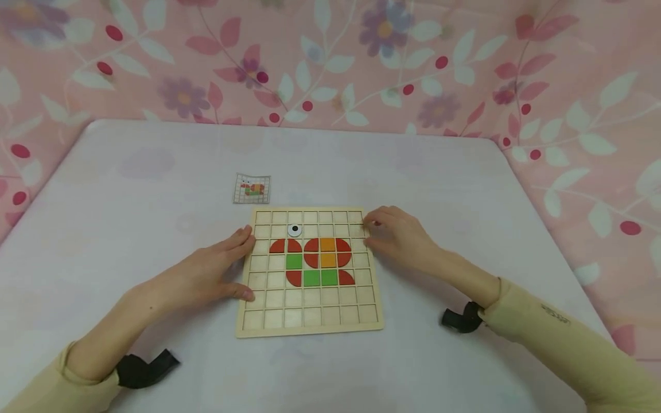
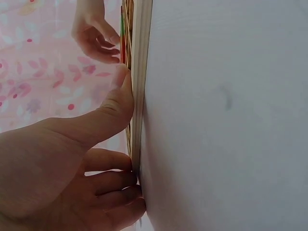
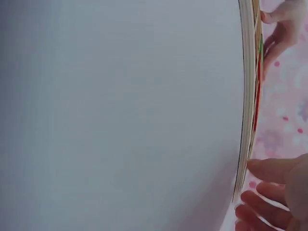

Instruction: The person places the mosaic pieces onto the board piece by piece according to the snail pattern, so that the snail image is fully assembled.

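A wooden grid board (image 1: 310, 330) lies flat in front of me. My left hand (image 1: 201, 272) rests at its left side, fingers extended and spread; the thumb lies on the rim and the other fingertips touch the edge in the left wrist view. At the upper right edge is my right hand (image 1: 405, 238), its fingers loosely bent and its thumb touching the rim in the right wrist view. Red quarter-round pieces (image 1: 343, 260), green squares (image 1: 312, 278) and orange squares (image 1: 327, 260) fill some cells. A round eye piece (image 1: 295, 230) sits above them.
Behind the board lies a small picture card (image 1: 252, 189) showing a similar coloured figure on a grid, with two eyes. A pale cloth covers the table (image 1: 413, 172). Pink floral fabric (image 1: 330, 57) hangs behind it. Black straps (image 1: 147, 370) show at both wrists.
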Demonstrator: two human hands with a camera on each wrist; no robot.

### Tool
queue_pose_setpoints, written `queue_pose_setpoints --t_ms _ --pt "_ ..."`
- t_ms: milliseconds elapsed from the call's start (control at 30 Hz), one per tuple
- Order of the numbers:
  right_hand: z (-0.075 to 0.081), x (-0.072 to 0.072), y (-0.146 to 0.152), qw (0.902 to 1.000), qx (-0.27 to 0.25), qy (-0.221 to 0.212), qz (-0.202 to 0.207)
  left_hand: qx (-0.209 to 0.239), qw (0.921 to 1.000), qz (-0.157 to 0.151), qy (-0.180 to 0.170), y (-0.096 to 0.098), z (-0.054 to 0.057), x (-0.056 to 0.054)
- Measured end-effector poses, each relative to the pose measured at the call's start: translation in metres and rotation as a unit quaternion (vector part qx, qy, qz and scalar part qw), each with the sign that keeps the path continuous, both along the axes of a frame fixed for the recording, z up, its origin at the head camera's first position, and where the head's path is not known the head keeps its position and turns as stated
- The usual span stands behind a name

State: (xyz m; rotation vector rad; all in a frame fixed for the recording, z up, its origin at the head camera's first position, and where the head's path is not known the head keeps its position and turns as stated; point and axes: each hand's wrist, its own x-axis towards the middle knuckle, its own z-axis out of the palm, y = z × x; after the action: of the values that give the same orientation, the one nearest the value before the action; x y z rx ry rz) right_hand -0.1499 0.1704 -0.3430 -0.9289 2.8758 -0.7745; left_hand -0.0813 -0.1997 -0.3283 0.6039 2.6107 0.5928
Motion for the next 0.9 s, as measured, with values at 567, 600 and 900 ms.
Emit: queue_pose_setpoints --t_ms 567,600,900 --pt "-0.020 0.014 0.075 0.9942 -0.018 0.075 -0.074 -0.003 1.0000 -0.005 0.008 -0.001 -0.001 -0.001" --pt "-0.020 0.013 0.075 0.9944 -0.020 0.075 -0.072 -0.004 1.0000 -0.004 0.007 -0.001 -0.001 -0.001" --pt "-0.019 0.010 0.062 0.9984 -0.028 0.039 -0.031 0.000 1.0000 -0.004 0.006 -0.001 -0.002 0.000"
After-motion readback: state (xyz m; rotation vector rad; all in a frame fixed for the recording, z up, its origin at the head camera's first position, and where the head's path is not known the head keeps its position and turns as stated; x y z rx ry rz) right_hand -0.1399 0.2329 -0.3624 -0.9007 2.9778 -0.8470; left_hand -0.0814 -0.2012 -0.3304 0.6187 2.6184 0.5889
